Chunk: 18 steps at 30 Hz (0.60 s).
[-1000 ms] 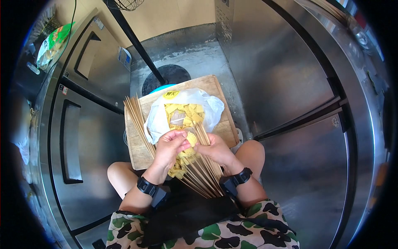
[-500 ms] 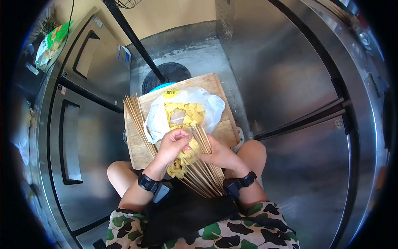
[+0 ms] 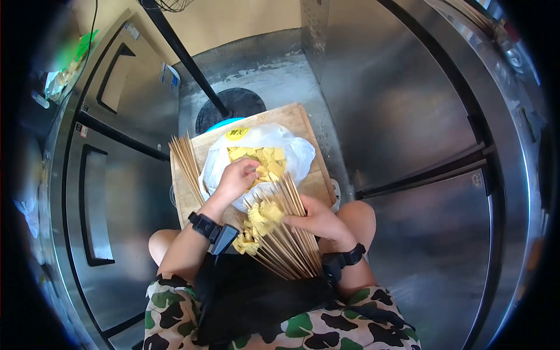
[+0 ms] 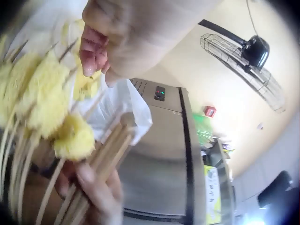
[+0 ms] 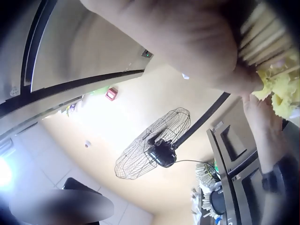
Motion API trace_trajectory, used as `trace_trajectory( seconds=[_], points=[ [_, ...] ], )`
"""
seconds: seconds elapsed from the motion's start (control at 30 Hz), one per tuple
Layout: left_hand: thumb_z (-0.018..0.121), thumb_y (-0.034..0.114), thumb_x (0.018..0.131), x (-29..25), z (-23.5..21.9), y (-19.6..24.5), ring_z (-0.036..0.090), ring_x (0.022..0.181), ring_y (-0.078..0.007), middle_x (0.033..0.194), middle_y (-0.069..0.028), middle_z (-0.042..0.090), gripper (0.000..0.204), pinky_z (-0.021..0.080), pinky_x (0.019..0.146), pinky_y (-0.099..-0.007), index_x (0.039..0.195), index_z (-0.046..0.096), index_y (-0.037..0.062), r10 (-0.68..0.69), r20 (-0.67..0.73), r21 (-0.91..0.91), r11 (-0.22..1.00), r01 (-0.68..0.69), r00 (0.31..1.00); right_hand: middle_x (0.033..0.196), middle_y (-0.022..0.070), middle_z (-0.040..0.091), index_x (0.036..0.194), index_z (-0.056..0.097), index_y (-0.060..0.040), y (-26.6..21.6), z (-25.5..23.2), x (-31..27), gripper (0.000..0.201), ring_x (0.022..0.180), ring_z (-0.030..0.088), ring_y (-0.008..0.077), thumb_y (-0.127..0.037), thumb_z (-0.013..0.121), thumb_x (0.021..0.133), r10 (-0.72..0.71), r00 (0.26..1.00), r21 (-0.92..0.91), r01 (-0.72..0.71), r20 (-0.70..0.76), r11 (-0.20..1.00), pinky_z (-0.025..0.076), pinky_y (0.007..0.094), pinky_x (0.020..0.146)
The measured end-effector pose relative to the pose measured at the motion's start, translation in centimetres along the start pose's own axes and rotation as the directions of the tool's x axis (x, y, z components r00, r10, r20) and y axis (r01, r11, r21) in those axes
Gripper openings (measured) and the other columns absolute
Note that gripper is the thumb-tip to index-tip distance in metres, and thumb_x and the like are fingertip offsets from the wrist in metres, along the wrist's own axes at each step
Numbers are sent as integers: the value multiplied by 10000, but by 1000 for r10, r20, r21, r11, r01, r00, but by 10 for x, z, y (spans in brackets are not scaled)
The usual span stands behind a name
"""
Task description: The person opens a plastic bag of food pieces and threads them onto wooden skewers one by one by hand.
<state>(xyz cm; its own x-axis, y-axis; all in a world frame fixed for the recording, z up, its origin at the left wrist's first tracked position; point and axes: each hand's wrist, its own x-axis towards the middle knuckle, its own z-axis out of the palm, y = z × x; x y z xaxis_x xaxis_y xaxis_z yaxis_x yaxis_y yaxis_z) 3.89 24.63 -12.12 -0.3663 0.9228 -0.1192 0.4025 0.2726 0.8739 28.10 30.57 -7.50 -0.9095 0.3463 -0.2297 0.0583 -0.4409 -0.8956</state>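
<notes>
My right hand (image 3: 321, 219) grips a fanned bundle of bamboo skewers (image 3: 286, 248), thumb across them. Folded, rough-textured yellow food pieces (image 3: 265, 216) are threaded near the tips of several skewers; the left wrist view shows these skewered pieces (image 4: 47, 93) up close. My left hand (image 3: 236, 179) reaches over the white plastic bag (image 3: 297, 146), fingers bent and fingertips right at the loose yellow pieces (image 3: 271, 160) inside. Whether the fingertips pinch a piece, I cannot tell.
The bag lies on a wooden board (image 3: 294, 116) before my knees. More bare skewers (image 3: 185, 160) lie along its left edge. Steel refrigerators (image 3: 131, 192) flank both sides. Behind the board, a black pole (image 3: 186, 58) rises from a round base (image 3: 242, 105), carrying a wire-caged fan (image 5: 154, 145).
My left hand has left the skewer tips and moved forward to the bag. The right hand keeps its hold on the bundle, now slightly lower, and the yellow pieces on the tips show more fully.
</notes>
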Motion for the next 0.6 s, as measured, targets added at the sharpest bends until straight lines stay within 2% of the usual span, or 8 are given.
trace_trajectory(
  seconds=[0.03,0.13,0.23,0.33,0.43,0.53,0.6],
  points=[
    [679,37,774,8,2,-10,562,667,-112,775,-24,587,178,469,606,-246,924,583,30,95,19,142,985,-97,995,879,-9,586,1076,537,-12,-2,-2,-1,260,716,544,44,-70,612,834,21,999,51,-23,33,998,455,208,640],
    [682,8,745,19,10,-14,549,656,-109,737,-28,578,178,460,615,-250,885,575,30,94,80,369,922,-117,992,842,-21,576,984,566,-25,2,-8,2,161,712,534,41,-60,607,832,46,998,138,-53,48,989,448,206,634],
    [693,10,723,25,10,-18,531,653,-98,697,-27,569,191,450,601,-241,856,560,42,-50,164,311,950,-3,985,789,-30,564,914,573,-43,6,-5,4,101,681,521,38,-56,611,822,72,997,202,-79,39,976,435,201,603],
    [693,68,676,16,-2,-5,581,639,-209,714,-88,588,209,474,609,-308,846,572,55,-57,130,346,938,9,990,757,-37,552,880,566,-58,7,-5,8,82,647,507,36,-60,612,813,93,994,203,-103,55,974,422,196,581],
    [684,85,678,4,-18,-12,598,659,-192,734,-89,607,245,485,627,-298,898,582,46,-34,-54,346,937,51,998,714,-40,543,847,561,-67,8,-2,12,82,596,495,36,-58,627,799,98,995,202,-98,9,975,402,190,540],
    [673,89,697,-14,-27,-16,618,703,-162,760,-90,628,282,495,665,-281,957,585,22,-52,-238,127,988,84,970,692,-41,537,830,559,-72,14,4,16,88,573,489,34,-59,634,787,114,993,175,-105,-44,979,393,187,518],
    [622,60,749,-24,-31,-19,619,769,-178,853,-101,621,270,509,717,-281,1009,562,14,-233,-142,-276,943,187,962,688,-44,533,829,557,-74,14,9,17,87,570,486,32,-64,631,786,117,992,148,-108,-54,983,391,187,515]
  ],
)
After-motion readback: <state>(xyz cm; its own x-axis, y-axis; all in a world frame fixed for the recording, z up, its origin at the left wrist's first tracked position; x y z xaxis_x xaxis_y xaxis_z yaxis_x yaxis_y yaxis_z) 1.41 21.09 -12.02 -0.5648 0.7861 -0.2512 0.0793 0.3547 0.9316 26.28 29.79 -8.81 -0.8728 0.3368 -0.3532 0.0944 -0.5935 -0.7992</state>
